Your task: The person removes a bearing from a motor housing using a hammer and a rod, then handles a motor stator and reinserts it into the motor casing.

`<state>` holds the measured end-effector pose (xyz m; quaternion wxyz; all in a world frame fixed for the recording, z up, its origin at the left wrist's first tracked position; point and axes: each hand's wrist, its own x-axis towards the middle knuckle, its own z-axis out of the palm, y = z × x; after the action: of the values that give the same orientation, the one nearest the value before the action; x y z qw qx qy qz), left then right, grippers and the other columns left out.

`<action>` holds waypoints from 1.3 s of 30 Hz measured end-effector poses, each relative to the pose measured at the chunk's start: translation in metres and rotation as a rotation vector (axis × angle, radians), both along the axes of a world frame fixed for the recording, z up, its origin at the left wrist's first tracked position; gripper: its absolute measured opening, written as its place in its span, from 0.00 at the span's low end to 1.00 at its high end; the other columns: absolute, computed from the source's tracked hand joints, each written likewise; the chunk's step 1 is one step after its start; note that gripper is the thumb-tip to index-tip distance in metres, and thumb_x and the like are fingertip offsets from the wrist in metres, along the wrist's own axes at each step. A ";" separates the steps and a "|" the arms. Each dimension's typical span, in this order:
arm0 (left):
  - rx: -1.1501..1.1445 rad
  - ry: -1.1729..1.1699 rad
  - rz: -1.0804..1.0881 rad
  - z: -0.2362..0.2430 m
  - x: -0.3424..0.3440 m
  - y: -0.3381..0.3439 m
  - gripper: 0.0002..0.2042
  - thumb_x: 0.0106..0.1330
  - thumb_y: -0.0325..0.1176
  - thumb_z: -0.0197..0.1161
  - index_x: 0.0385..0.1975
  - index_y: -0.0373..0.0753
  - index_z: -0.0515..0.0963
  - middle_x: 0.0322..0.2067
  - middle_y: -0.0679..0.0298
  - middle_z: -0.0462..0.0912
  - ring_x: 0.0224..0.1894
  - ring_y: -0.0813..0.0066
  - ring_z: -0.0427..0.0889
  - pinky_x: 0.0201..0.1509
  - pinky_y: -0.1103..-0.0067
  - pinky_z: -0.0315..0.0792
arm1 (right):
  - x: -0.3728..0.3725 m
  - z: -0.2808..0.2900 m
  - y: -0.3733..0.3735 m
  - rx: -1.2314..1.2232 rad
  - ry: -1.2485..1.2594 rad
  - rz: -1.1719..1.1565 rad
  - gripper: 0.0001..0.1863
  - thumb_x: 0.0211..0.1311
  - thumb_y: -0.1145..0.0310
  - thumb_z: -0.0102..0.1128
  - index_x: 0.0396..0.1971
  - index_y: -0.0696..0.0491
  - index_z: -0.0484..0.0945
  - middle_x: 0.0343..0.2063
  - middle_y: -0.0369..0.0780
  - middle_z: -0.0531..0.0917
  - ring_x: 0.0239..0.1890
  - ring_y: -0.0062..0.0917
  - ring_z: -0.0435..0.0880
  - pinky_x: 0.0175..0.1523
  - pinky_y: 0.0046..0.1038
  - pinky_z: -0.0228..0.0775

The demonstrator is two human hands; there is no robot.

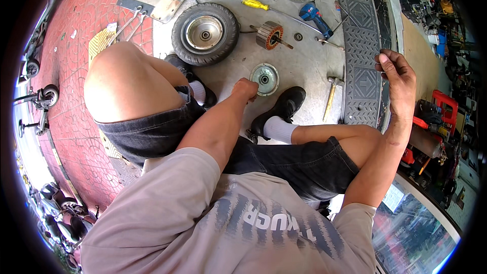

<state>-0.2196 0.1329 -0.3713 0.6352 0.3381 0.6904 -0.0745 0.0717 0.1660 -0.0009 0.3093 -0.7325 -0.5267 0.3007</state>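
Note:
My left hand (246,90) is closed at the left edge of a round metal end cover (264,79) with a bearing in its centre. The hand overlaps the cover's rim, and its fingertips are partly hidden. Raised on the right, my right hand (398,73) has its thumb pressed toward its bent fingers. Anything pinched there is too small to make out. Beyond the cover lies a motor stator (270,35) with copper windings and a shaft. To its left is a wheel (205,34) with a black tyre and metal hub, lying flat.
A yellow-handled screwdriver (255,4), a blue power drill (315,20), a small dark ring (298,36) and a hammer (331,96) lie on the concrete. Wrenches (133,23) rest at the left. A dark textured ramp (361,66) borders the right, beside cluttered shelves.

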 end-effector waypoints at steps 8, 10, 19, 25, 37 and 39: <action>0.004 0.013 0.033 0.011 0.001 0.000 0.13 0.63 0.34 0.57 0.23 0.35 0.86 0.24 0.59 0.89 0.26 0.69 0.89 0.38 0.68 0.83 | 0.000 -0.001 0.000 -0.007 -0.009 0.001 0.17 0.73 0.65 0.70 0.52 0.61 0.84 0.40 0.35 0.86 0.41 0.16 0.80 0.50 0.20 0.73; 0.007 0.013 0.039 0.011 0.000 0.000 0.13 0.63 0.34 0.57 0.23 0.36 0.86 0.24 0.59 0.88 0.26 0.69 0.89 0.38 0.68 0.83 | -0.001 0.000 0.000 -0.008 -0.005 -0.003 0.17 0.73 0.65 0.70 0.52 0.61 0.84 0.40 0.35 0.86 0.41 0.16 0.80 0.50 0.20 0.73; 0.006 0.024 0.028 0.001 0.000 -0.001 0.13 0.62 0.35 0.58 0.21 0.36 0.85 0.23 0.58 0.88 0.28 0.66 0.89 0.37 0.66 0.83 | -0.001 -0.001 0.000 -0.008 0.000 0.003 0.17 0.72 0.65 0.70 0.52 0.62 0.84 0.41 0.35 0.86 0.41 0.17 0.80 0.51 0.20 0.74; 0.006 0.027 0.036 0.004 0.001 -0.001 0.13 0.62 0.35 0.58 0.21 0.35 0.85 0.23 0.58 0.88 0.27 0.65 0.89 0.37 0.65 0.83 | 0.000 -0.002 0.000 -0.003 0.001 0.005 0.17 0.72 0.66 0.70 0.52 0.62 0.84 0.41 0.35 0.86 0.41 0.17 0.80 0.51 0.20 0.74; 0.021 0.049 0.007 -0.004 -0.001 -0.002 0.14 0.60 0.35 0.58 0.16 0.36 0.84 0.23 0.56 0.89 0.31 0.64 0.91 0.41 0.67 0.82 | -0.002 -0.001 0.001 -0.021 -0.014 0.009 0.17 0.73 0.65 0.69 0.52 0.62 0.84 0.40 0.35 0.86 0.40 0.17 0.79 0.50 0.20 0.73; 0.013 0.044 0.010 -0.003 0.001 -0.001 0.15 0.59 0.35 0.59 0.14 0.37 0.84 0.22 0.55 0.89 0.33 0.63 0.92 0.42 0.68 0.82 | -0.002 -0.001 0.000 -0.023 -0.016 0.007 0.17 0.73 0.65 0.69 0.52 0.62 0.84 0.40 0.35 0.86 0.40 0.16 0.79 0.50 0.20 0.72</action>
<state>-0.2185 0.1315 -0.3742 0.6182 0.3370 0.7063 -0.0740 0.0694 0.1656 -0.0014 0.2955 -0.7364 -0.5282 0.3023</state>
